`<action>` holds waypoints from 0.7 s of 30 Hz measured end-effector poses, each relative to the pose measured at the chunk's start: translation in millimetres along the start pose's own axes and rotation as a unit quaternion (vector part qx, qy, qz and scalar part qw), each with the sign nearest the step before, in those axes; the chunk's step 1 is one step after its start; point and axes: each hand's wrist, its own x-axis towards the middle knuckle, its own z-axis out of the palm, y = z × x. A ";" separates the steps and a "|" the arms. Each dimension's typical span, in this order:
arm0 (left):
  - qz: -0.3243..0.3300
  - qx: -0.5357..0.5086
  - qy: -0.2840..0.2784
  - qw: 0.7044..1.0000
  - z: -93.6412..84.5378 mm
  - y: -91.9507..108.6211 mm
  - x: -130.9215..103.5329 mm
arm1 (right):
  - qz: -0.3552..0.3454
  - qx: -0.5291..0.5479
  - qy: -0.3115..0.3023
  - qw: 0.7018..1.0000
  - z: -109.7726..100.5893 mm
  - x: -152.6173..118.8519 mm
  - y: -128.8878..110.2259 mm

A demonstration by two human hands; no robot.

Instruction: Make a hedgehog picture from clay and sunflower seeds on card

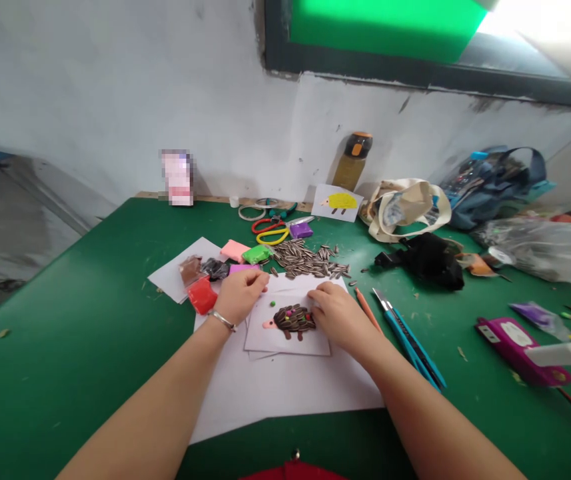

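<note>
A white card (260,339) bears a hedgehog figure (292,321) with a pink face, a body covered in striped sunflower seeds, brown feet and small coloured balls. One green ball (272,304) sits above its head. My left hand (240,293) is over the card's upper left corner, its fingers closed in a pinch; what they hold, if anything, is too small to name. At the card's right side rests my right hand (332,310), its bent fingers slightly apart and touching the card beside the hedgehog's back. Larger white paper (295,390) lies underneath.
Beyond the card lie a sunflower seed pile (310,259), clay packets (202,295) and scissors (271,230). On the right are an orange pencil (368,310), blue cutters (410,340), a black pouch (432,260) and a magenta device (522,350). A bottle (351,163) stands by the wall.
</note>
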 end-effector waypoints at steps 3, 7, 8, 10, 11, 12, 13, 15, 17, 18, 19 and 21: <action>0.004 0.011 -0.001 1.000 0.2 0.7 0.1 | 0.000 0.011 0.008 1.000 0.5 1.2 1.8; 0.014 0.048 0.002 0.999 0.0 5.0 -0.8 | 0.009 0.037 0.048 0.998 1.4 3.6 6.3; 0.016 0.058 0.008 0.998 0.0 6.1 -1.2 | 0.008 0.045 0.058 0.997 1.8 4.3 7.3; 0.017 0.074 0.022 0.997 0.2 7.7 -2.2 | 0.012 0.075 0.067 0.995 2.0 5.8 9.0; 0.018 0.077 0.029 0.996 0.5 8.3 -2.7 | 0.020 0.098 0.070 0.992 1.8 6.4 9.8; 0.018 0.075 0.033 0.996 0.7 8.8 -3.1 | 0.035 0.127 0.075 0.988 1.3 6.8 10.5; 0.019 0.069 0.036 0.997 0.9 9.4 -3.4 | 0.053 0.161 0.080 0.982 0.8 7.2 11.4; 0.017 0.050 0.037 0.998 1.0 10.8 -3.8 | 0.093 0.242 0.090 0.962 0.0 7.7 13.2; 0.005 0.018 0.036 0.999 0.8 12.5 -3.8 | 0.125 0.331 0.097 0.930 0.4 8.5 15.5; -0.005 -0.003 0.035 0.999 0.7 13.3 -3.6 | 0.136 0.369 0.099 0.914 1.3 9.0 16.8; -0.014 -0.028 0.032 0.999 0.7 13.8 -3.4 | 0.146 0.398 0.103 0.900 2.5 9.5 18.3; -0.031 -0.083 0.018 0.996 1.4 13.7 -3.0 | 0.162 0.437 0.115 0.877 5.8 10.7 21.3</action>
